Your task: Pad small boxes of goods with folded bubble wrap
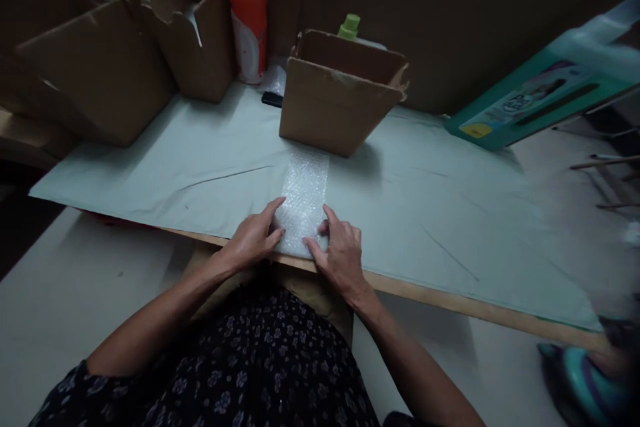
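A narrow strip of bubble wrap (304, 190) lies on the pale green cloth, running from the table's near edge toward a cardboard box. My left hand (253, 233) rests along its left side, with index finger and thumb spread apart at the edge of the wrap. On the opposite side is my right hand (343, 252), its thumb touching the near end of the wrap and its index finger extended along the right edge. Some fingers of the right hand curl inward. Whether anything lies inside the wrap I cannot tell.
Behind the wrap stands an open cardboard box (333, 107), with a green-capped bottle (350, 27) behind it. A dark object (272, 99) lies beside it. An orange bottle (249, 20) and cut-down boxes (100, 73) stand left; a teal jug (540, 90) is at right on the cloth (425, 207).
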The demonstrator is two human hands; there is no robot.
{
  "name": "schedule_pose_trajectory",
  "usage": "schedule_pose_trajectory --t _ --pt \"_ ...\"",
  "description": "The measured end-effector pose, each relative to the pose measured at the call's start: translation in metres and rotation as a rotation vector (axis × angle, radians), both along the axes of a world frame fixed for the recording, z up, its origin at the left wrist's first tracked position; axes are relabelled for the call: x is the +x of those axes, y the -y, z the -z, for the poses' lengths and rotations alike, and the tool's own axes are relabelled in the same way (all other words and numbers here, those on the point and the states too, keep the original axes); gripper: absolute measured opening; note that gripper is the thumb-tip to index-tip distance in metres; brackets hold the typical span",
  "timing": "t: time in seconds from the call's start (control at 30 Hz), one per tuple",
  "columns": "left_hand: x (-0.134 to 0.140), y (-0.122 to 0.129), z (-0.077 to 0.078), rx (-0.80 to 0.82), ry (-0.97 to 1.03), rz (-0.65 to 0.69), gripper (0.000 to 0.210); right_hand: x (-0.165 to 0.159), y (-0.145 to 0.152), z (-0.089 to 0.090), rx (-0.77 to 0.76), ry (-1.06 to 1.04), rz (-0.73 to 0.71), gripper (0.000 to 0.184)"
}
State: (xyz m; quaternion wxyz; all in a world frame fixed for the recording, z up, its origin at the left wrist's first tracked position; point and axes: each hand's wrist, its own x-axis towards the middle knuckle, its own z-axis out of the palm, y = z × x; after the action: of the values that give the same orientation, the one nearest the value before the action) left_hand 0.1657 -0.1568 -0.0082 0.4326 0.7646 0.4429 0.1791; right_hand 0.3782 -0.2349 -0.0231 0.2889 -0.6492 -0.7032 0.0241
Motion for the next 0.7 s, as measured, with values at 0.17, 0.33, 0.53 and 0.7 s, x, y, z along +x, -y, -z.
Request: schedule_pose_trajectory --t 0.17,0.33,0.53,0.7 --pt "0.004 -0.002 0.002 0.156 -0.187 0.062 0.075 0.007 0.023 -0.015 0.034 0.014 -0.128 0.042" --pt "0.009 -0.003 0.005 0.227 -0.189 0.116 0.073 0.009 0.035 -0.016 0.021 0.045 -0.298 0.049" --pt "0.01 0.006 0.002 0.399 -0.215 0.05 0.065 0.014 0.025 -0.006 -0.047 0.101 -0.333 0.027" --pt "-0.004 0.021 -0.013 0.58 -0.008 0.136 0.049 0.019 0.014 -0.015 -0.064 -0.09 -0.356 0.024"
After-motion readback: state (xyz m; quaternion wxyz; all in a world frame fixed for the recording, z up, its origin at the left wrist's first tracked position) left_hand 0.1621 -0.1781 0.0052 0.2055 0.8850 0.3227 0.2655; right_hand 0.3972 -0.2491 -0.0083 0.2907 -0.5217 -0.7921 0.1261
